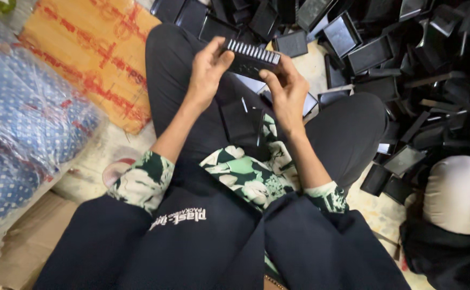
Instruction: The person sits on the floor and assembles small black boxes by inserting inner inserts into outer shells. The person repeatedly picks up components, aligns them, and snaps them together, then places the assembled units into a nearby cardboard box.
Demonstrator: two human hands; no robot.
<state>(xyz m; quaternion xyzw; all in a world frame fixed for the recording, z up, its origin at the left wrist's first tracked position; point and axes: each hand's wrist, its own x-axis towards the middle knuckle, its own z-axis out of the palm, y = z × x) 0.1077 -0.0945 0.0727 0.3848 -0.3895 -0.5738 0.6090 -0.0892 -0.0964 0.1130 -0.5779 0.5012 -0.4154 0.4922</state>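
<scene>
The black stack of trays (252, 58) sits up between both hands, above the lap. Its long side runs from the left hand (207, 70) across to the right hand (287, 88). Both hands' fingers pinch its ends.

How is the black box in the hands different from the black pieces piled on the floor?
The black box is held up between the left hand and right hand; the piled black pieces lie loose and jumbled on the floor. The box shows a row of pale ridges along its top edge; the piled pieces look like plain open trays. Both are dark and rectangular.
</scene>
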